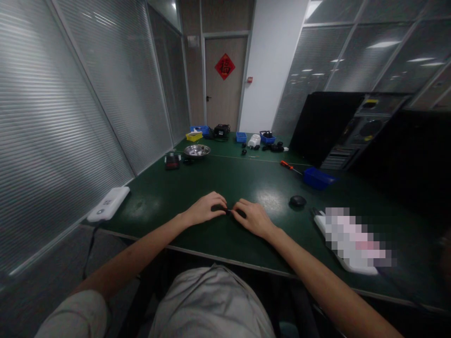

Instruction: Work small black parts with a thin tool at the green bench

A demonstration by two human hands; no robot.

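Both my hands meet above the green table (246,178), close to its front edge. My left hand (204,209) is closed, its thumb and fingers round a small black piece (219,208). Facing it, my right hand (256,218) is closed on another dark, slim piece (241,213). Between the fingertips a thin light-coloured bit joins or touches the two pieces; whether they are one object I cannot tell. The fingers hide much of both, and their kind does not show. To the right of my right hand lies a black computer mouse (298,201).
A white device (108,204) with a cable stands at the left edge. Rightward are a blue bin (319,178), an orange-handled screwdriver (287,165), a blurred-out white object (366,270) and a large dark computer case (324,122). Farther back sits a metal dish (197,155) among small bins.
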